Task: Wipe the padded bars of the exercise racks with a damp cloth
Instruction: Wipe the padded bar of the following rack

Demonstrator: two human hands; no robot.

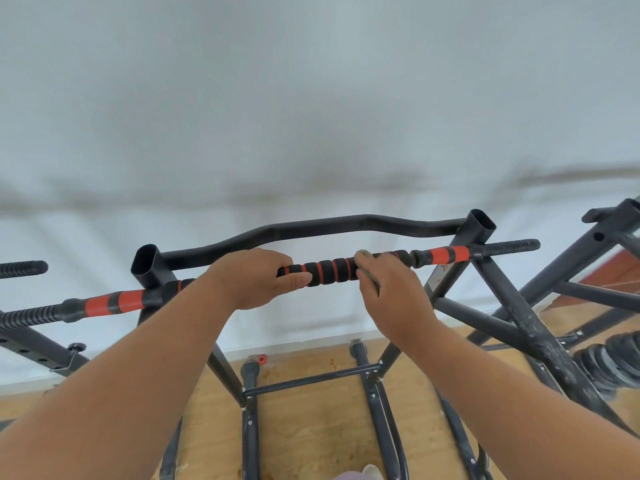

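Observation:
A padded bar (329, 270) with black and orange foam rings runs across the top of a black exercise rack (485, 233). My left hand (256, 277) grips the bar left of its middle, thumb underneath. My right hand (388, 289) is wrapped over the bar to the right and holds a small greyish-green cloth (369, 268) against the foam. Only a sliver of the cloth shows between my fingers. Orange-banded sections continue outward at the left (110, 303) and right (446, 254).
A bent black crossbar (311, 230) runs behind the padded bar, in front of a white wall. Another rack frame (602, 258) stands at the right, with stacked weight plates (613, 362) below it. The rack's legs (249, 424) rest on a wooden floor.

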